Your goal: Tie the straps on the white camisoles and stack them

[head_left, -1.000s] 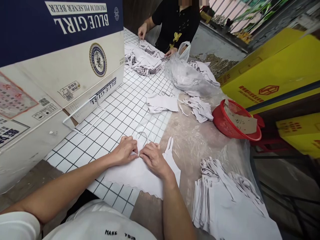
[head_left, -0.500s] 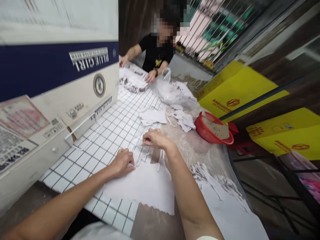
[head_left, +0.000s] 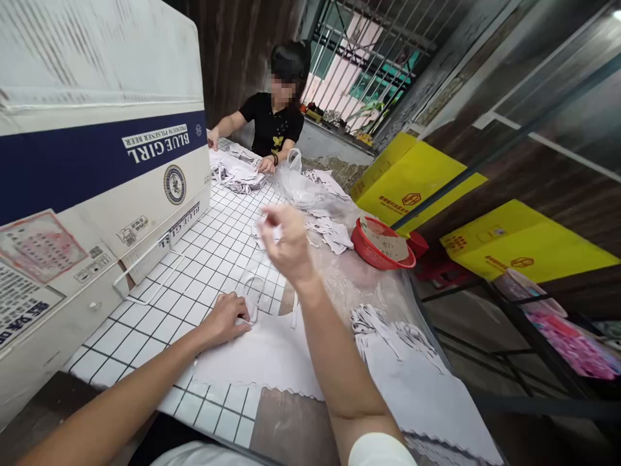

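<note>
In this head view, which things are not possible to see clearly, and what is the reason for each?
Head view only.
1. Right hand: motion blur; a grip cannot be told.
2. Left hand on the white bag: its own back hides the fingertips, so pinch or press is unclear.
3. Card in the red basket: writing too small.
4. Stack of white bags: cut off by the bottom edge.

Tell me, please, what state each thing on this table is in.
white bag, lying flat, unfolded.
left hand, pressing flat on the white bag.
right hand, in the air, blurred.
bag stack, piled flat.
red basket, upright, holding card.
beer carton, print upside down.
</note>
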The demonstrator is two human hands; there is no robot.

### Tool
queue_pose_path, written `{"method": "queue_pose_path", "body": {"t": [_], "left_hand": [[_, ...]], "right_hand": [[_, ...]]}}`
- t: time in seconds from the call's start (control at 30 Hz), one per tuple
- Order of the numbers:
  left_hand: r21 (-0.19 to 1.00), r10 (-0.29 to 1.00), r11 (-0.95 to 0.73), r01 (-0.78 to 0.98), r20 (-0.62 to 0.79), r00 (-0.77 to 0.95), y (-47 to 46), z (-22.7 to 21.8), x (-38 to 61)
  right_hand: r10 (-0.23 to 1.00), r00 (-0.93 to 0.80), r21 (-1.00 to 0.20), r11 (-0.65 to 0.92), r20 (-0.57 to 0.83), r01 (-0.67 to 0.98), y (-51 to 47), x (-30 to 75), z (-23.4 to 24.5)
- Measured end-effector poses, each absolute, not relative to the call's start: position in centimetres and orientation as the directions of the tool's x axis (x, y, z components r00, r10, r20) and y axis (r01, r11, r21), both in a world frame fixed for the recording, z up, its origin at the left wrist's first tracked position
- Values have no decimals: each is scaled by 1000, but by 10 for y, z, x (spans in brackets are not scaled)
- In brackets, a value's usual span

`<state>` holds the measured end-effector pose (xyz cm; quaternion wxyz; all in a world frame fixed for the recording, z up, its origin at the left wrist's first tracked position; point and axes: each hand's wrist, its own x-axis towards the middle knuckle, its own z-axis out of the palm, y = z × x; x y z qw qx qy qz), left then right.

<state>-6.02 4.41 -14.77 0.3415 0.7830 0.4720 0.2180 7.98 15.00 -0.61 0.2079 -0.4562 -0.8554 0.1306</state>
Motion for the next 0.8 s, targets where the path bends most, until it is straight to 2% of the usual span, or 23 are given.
{"method": "queue_pose_path", "body": {"t": [0.07, 0.13, 0.2, 0.37, 0.43, 0.53, 0.6, 0.67, 0.73, 0.8], "left_hand": [[735, 889, -331, 591, 33, 457, 43, -149, -61], [730, 889, -340, 593, 43, 456, 43, -150, -61], [724, 888, -343, 598, 43, 458, 45, -152, -61], [712, 887, -346, 611, 37, 460, 49, -152, -61], [714, 905, -356, 603, 104, 412, 41, -149, -67], [648, 961, -277, 710, 192, 200, 11, -147, -82], [548, 989, -114, 828, 141, 42, -15, -149, -93], [461, 998, 17, 887, 51, -46, -36, -153, -100], [416, 998, 61, 907, -8, -63, -48, -156, -100], [393, 998, 43, 918, -49, -26, -50, -156, -98]], "right_hand": [[904, -428, -297, 403, -23, 866, 142, 82, -41], [912, -323, -188, 282, -252, 941, 143, 83, -73], [897, -284, -179, 235, -338, 955, 152, 79, -90], [900, -305, -318, 203, -313, 926, 173, 71, -71], [942, -261, -363, 173, -209, 915, 161, 88, -60], [998, -53, -391, 60, 29, 918, 101, 143, -69], [984, 153, -367, -111, 88, 924, 44, 182, -91], [939, 341, -322, -314, 29, 893, -11, 209, -118], [914, 405, -310, -381, 16, 871, -49, 219, -140], [915, 404, -327, -377, 17, 867, -67, 220, -151]]}}
